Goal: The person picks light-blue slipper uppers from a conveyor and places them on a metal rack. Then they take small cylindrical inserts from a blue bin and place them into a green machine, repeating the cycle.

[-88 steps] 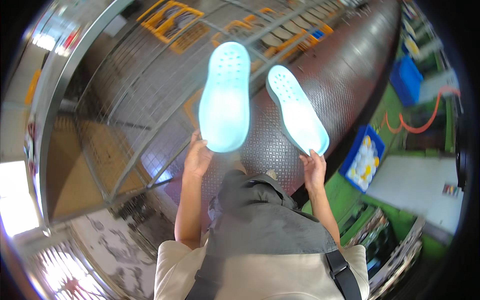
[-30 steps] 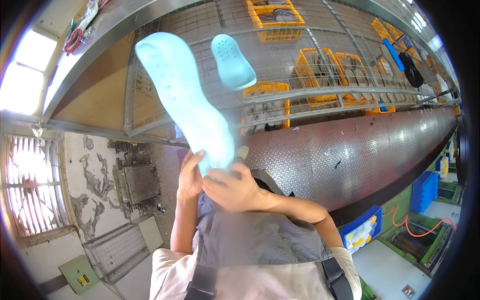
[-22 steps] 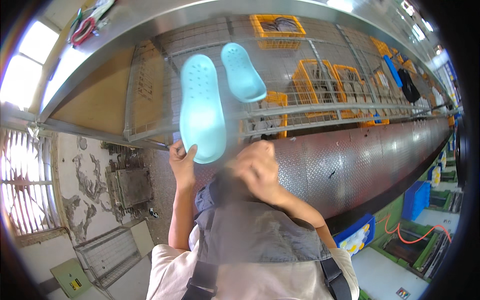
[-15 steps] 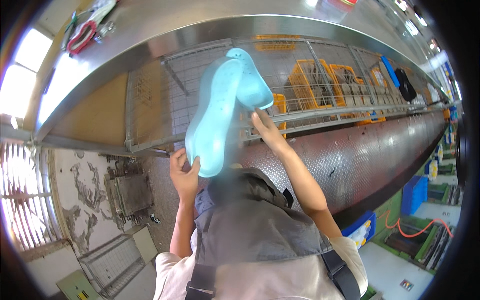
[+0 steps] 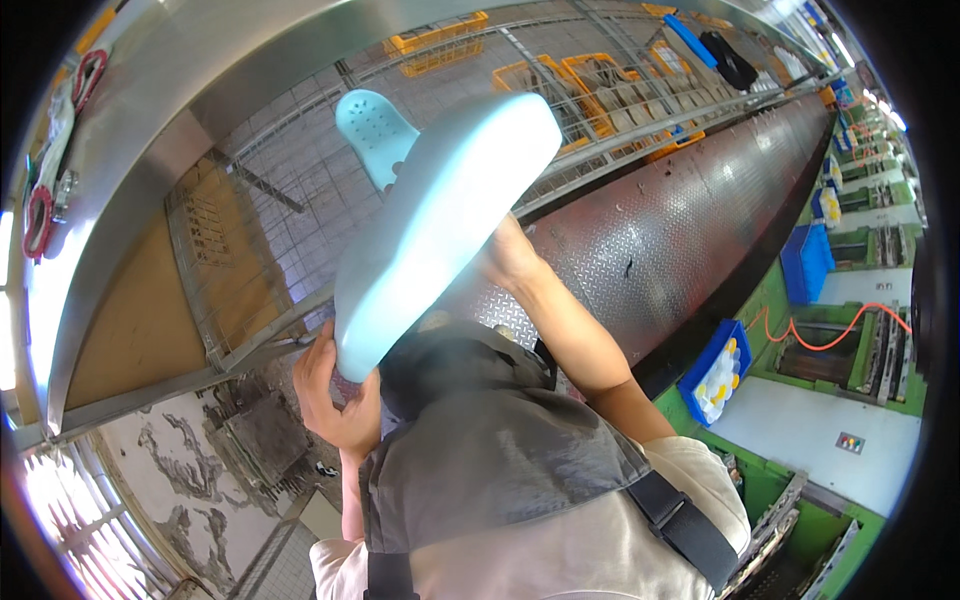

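Two light blue moulded foam shoe soles are held up in front of me. The nearer shoe sole [image 5: 450,215] lies slantwise, its thick, smooth side toward me. My left hand [image 5: 340,395] grips its lower end between thumb and fingers. Behind it, the farther shoe sole [image 5: 372,130] shows only one rounded end, dotted with small holes; the rest is hidden. My right hand [image 5: 512,255] reaches up behind the nearer sole, where the farther one is held; its fingertips are hidden.
A metal worktop [image 5: 240,70] runs above a wire-mesh shelf [image 5: 285,130] with yellow crates [image 5: 590,85]. Gloves [image 5: 60,150] lie at the worktop's left. A checker-plate metal surface [image 5: 680,220] stretches right. Green machines and a blue bin of bottles [image 5: 715,380] stand at right.
Both soles have come closer and the nearer one has tilted to the right, now covering most of the farther one. My left hand has moved down and left; my right hand has slipped behind the nearer sole.
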Action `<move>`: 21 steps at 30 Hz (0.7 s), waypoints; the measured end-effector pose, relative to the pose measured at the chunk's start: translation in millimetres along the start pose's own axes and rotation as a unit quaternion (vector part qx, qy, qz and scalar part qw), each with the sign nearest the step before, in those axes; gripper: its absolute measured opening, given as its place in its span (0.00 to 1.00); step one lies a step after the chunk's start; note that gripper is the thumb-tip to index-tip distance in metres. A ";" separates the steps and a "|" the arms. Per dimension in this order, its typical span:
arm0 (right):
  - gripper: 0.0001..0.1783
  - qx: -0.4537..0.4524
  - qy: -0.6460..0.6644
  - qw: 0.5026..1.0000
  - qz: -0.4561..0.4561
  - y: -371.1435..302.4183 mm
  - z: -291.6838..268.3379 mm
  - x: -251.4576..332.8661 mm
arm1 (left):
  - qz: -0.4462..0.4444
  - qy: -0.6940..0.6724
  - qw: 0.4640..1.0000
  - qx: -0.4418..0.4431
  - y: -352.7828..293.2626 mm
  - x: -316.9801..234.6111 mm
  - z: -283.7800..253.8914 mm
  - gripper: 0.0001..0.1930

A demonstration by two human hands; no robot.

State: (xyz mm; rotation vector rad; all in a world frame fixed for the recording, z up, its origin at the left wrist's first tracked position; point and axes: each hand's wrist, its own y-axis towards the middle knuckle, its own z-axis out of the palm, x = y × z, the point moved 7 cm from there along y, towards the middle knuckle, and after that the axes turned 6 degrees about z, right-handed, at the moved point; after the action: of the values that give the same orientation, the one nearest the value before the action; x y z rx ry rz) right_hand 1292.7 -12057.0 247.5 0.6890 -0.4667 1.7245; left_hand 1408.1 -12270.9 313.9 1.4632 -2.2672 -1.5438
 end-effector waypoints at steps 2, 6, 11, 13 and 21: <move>0.29 -0.002 0.021 1.000 -0.006 -3.4 -6.8 -3.7 | 0.013 -0.008 0.999 -0.037 -1.8 -6.4 -1.9 0.20; 0.28 0.001 0.012 1.000 -0.010 -9.2 -7.2 -4.6 | 0.013 0.006 1.000 -0.004 -6.7 -13.4 -1.7 0.19; 0.32 -0.007 -0.027 1.000 0.007 -12.5 5.6 -1.6 | 0.007 0.022 1.000 0.016 -10.1 -7.7 -15.1 0.22; 0.35 -0.023 -0.103 0.994 0.021 -9.4 3.8 -4.2 | -0.209 -0.127 0.969 -0.033 -19.6 27.9 -16.6 0.26; 0.46 -0.344 -0.380 0.858 0.032 40.1 -123.2 -32.3 | -0.538 -0.536 0.641 -0.108 -67.0 123.2 10.4 0.15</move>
State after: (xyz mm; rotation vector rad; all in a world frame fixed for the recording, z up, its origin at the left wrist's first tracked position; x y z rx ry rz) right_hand 1234.1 -12013.0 135.8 0.7943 -1.5803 1.1379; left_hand 1379.3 -12354.4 204.4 2.3482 -0.9326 -3.6278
